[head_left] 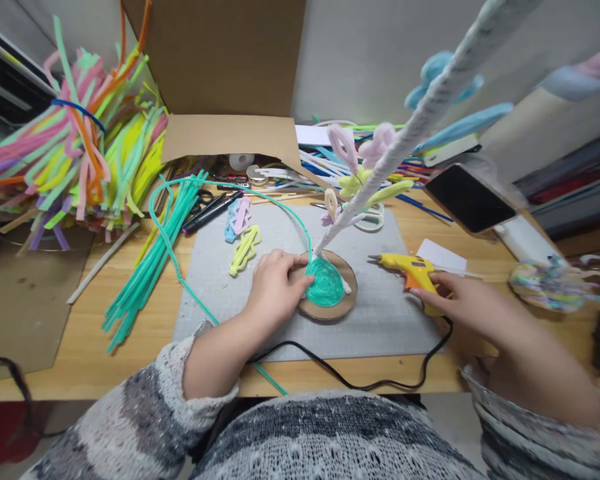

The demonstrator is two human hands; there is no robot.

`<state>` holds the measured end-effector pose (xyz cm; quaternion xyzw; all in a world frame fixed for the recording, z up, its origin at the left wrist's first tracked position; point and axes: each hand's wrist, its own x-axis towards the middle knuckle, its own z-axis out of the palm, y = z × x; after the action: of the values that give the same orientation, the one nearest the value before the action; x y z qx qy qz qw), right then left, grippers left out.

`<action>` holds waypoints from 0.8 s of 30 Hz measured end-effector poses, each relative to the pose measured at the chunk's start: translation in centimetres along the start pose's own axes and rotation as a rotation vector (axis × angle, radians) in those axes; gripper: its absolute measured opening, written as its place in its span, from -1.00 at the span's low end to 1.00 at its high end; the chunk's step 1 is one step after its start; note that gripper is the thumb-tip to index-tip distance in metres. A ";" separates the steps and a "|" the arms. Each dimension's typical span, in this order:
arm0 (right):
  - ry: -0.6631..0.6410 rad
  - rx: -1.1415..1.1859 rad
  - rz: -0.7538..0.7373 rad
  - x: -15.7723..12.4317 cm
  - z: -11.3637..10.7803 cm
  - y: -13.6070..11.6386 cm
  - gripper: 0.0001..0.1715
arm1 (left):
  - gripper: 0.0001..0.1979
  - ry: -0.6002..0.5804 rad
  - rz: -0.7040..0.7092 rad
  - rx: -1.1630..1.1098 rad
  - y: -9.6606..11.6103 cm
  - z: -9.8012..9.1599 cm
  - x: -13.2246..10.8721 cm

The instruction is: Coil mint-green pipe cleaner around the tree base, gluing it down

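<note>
My left hand [280, 283] grips the edge of a round brown base [325, 315], its thumb pressed on a flat spiral of green pipe cleaner [325, 283]. A loose green strand runs up from the spiral and loops left over my forearm. Rising from the base, a white wrapped stem [380, 167] leans right, with pink, yellow and blue pipe-cleaner flowers [377, 145] on it. My right hand [447, 293] is closed round the handle of a yellow hot glue gun [407, 265], whose nozzle points left toward the base without touching it.
A grey cutting mat [280, 340] lies on the wooden table. At left are green pipe cleaners [150, 267] and a large multicoloured bundle [80, 133]. Bent yellow pieces [245, 250], a phone [470, 197] and white paper [441, 256] lie around. A black cord [360, 383] crosses the front.
</note>
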<state>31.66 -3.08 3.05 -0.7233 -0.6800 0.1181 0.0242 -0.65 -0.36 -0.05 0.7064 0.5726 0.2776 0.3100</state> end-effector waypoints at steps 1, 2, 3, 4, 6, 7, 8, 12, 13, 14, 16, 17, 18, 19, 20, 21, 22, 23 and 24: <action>-0.025 0.010 0.017 0.2 0.4 -0.1 -0.50 | -0.74 -0.005 0.001 -0.005 0.0 0.0 0.0; -0.051 0.017 0.047 0.3 0.9 -0.2 -0.50 | -0.73 -0.009 0.004 -0.009 0.0 0.0 0.0; -0.046 0.025 0.076 0.5 1.2 -0.2 -0.50 | -0.73 -0.011 0.006 -0.012 -0.1 0.0 0.0; -0.018 0.034 0.101 0.6 1.6 -0.2 -0.51 | -0.73 -0.009 0.007 -0.012 -0.1 0.0 0.1; 0.009 0.068 0.131 0.7 2.0 0.0 -0.53 | -0.73 0.000 0.006 -0.009 -0.2 0.1 0.1; 0.017 0.093 0.140 0.7 2.0 0.0 -0.54 | -0.73 0.004 0.005 -0.008 -0.2 0.1 0.1; 0.029 0.125 0.150 0.6 1.9 0.0 -0.56 | -0.73 0.007 0.004 -0.009 -0.2 0.1 0.1; 0.045 0.516 0.160 -0.3 0.2 -1.0 -0.69 | -0.73 0.004 -0.001 -0.020 -0.1 0.1 0.1; 0.011 0.665 0.158 -0.6 -0.4 -1.4 -0.71 | -0.74 0.002 -0.004 -0.021 -0.1 0.1 0.0; -0.027 0.798 0.158 -0.9 -1.0 -1.8 -0.71 | -0.74 -0.001 -0.006 -0.021 0.0 0.1 0.0; -0.140 1.023 0.163 -1.4 -1.9 -2.5 -0.72 | -0.75 -0.005 -0.011 -0.020 0.1 0.0 -0.1; -0.188 1.108 0.175 -1.6 -2.2 -2.9 -0.71 | -0.74 -0.002 -0.013 -0.019 0.1 0.0 -0.1; -0.225 1.181 0.191 -1.8 -2.4 -3.1 -0.70 | -0.75 0.003 -0.014 -0.018 0.2 0.0 -0.1; -0.239 1.241 0.209 -1.9 -2.7 -3.3 -0.68 | -0.76 0.007 -0.014 -0.017 0.2 0.0 -0.2; -0.243 1.284 0.223 -1.9 -2.9 -3.5 -0.62 | -0.78 0.011 -0.014 -0.016 0.3 0.0 -0.2; -0.238 1.310 0.227 -1.9 -3.2 -3.7 -0.53 | -0.80 0.013 -0.013 -0.014 0.3 0.0 -0.2; -0.230 1.322 0.219 -1.9 -3.5 -3.9 -0.42 | -0.83 0.012 -0.012 -0.011 0.3 0.0 -0.2; -0.207 1.312 0.203 -1.8 -3.8 -4.0 -0.32 | -0.85 0.010 -0.012 -0.008 0.3 0.0 -0.2; -0.158 1.262 0.170 -1.8 -4.2 -4.1 -0.27 | -0.86 0.010 -0.013 -0.007 0.3 0.1 -0.2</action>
<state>28.37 -4.02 8.17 -0.6106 -0.4195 0.5501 0.3855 -0.46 -0.62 0.13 0.7001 0.5778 0.2812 0.3113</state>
